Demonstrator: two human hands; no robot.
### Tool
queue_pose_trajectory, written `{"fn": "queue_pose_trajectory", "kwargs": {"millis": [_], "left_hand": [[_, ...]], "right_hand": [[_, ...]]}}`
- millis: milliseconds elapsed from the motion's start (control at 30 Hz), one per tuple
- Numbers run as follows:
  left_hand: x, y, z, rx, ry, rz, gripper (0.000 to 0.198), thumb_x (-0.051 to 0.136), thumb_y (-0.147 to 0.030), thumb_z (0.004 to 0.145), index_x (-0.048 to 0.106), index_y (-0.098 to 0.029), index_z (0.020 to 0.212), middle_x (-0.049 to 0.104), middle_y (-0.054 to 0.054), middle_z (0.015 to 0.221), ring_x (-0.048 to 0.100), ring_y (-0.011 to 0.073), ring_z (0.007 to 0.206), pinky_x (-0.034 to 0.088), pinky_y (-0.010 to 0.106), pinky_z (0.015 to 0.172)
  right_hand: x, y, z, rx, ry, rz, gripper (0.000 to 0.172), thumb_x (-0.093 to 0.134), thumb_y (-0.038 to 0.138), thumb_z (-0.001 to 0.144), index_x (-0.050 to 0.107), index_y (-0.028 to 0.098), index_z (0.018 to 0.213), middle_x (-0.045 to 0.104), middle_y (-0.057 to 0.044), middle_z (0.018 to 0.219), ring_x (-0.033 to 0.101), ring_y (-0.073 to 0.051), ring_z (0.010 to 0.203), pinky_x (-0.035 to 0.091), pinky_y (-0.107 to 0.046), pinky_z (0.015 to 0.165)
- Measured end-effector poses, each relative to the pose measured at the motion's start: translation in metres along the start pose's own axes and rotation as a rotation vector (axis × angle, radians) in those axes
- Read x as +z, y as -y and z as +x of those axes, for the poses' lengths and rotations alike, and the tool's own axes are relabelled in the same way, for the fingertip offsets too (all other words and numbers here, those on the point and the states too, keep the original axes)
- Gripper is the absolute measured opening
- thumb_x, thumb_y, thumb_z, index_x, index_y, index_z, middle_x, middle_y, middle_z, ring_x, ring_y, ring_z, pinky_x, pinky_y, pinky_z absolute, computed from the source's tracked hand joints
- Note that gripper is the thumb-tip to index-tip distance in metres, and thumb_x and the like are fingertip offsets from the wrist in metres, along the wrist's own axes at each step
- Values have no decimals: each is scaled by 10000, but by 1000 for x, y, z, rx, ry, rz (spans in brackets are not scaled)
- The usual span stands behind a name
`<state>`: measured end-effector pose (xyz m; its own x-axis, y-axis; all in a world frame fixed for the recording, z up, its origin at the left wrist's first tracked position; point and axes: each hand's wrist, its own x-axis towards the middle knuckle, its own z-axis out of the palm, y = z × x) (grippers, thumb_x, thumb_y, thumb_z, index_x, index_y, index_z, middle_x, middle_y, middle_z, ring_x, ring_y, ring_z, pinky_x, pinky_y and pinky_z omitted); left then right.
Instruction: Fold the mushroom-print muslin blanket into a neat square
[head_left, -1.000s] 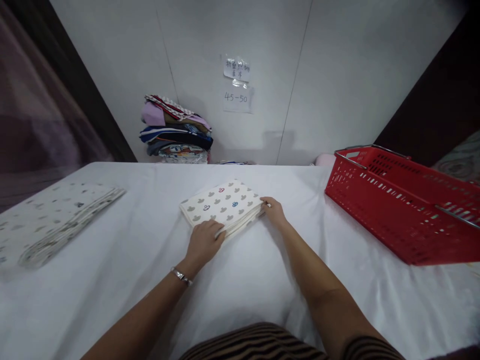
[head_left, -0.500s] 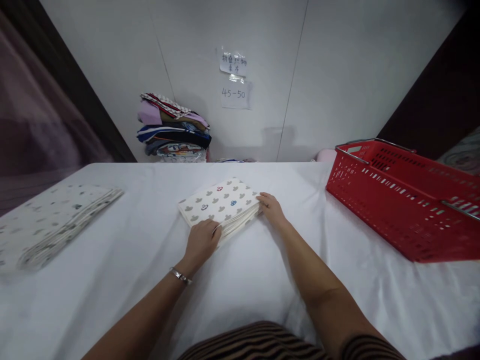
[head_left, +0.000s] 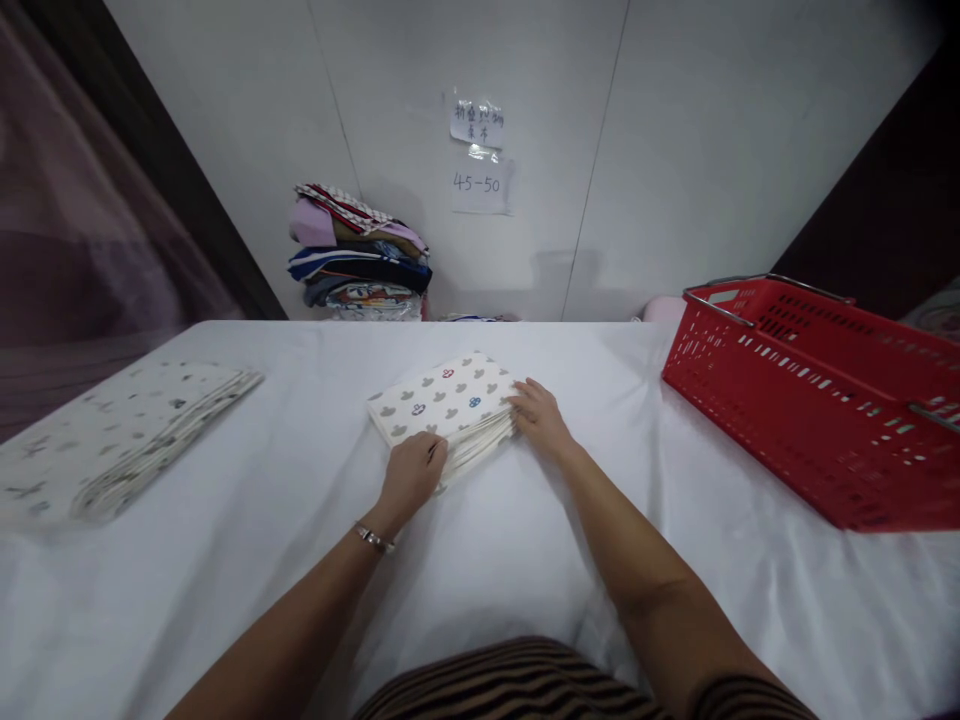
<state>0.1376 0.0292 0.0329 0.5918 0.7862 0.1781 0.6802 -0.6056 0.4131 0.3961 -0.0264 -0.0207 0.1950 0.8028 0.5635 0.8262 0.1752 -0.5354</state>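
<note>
A folded white cloth [head_left: 442, 400] with grey, red and blue printed shapes lies on the white-covered table [head_left: 480, 580], its layered edges facing me. At its near left corner my left hand [head_left: 414, 470] is closed on the edge, fingers curled. My right hand [head_left: 538, 415] rests at the right corner, its fingers apart and touching the cloth's edge. Another folded cloth [head_left: 127, 430], white with small dark prints, lies to the left, away from both hands.
On the right stands a red plastic basket [head_left: 810, 420] with metal handles. Behind the table's far edge is a pile of folded fabrics [head_left: 364, 250]. Two paper signs [head_left: 484, 185] hang on the wall, and a pinkish curtain [head_left: 90, 230] hangs at the left.
The whole view has shifted slightly. The fingers of my right hand have spread a little at the cloth's corner; my left hand keeps its hold.
</note>
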Motion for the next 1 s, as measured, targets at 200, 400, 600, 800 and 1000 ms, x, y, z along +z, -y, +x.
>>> {"fn": "queue_pose_trajectory", "kwargs": {"millis": [200,400,600,800,1000], "left_hand": [[1,0,0,-23,0,-22,324,326,-308,886,511,-200,642,603,25,735,557,172,750,379,285,681],[2,1,-1,-34,-7,-52,311,346,-309,875,544,-196,663,612,27,743,565,171,753,389,287,690],[1,0,-1,-32,-12,-71,320,335,-316,880,546,-194,672,613,28,748,566,172,764,395,291,700],[1,-1,-5,57,21,18,320,337,-314,905,593,-191,758,643,41,818,574,184,824,405,315,777],[2,-12,-2,92,22,158,306,469,-277,861,584,-197,1133,624,92,1111,562,246,1029,399,379,896]], "right_hand": [[0,11,2,4,52,-43,308,555,181,807,659,264,1085,543,-54,1347,348,-267,1356,258,-513,1102],[3,14,3,-23,56,-53,277,537,150,805,642,233,1048,557,-75,1329,363,-269,1344,276,-510,1085],[0,18,5,-46,86,-68,222,518,162,848,640,245,1013,588,-65,1290,380,-264,1333,230,-526,1095],[-3,15,4,-70,91,-87,233,462,146,869,633,242,995,621,-61,1231,409,-241,1312,239,-503,1095],[-2,14,4,-75,110,-111,237,443,137,867,631,233,976,616,-77,1231,401,-250,1318,271,-502,1078]]}}
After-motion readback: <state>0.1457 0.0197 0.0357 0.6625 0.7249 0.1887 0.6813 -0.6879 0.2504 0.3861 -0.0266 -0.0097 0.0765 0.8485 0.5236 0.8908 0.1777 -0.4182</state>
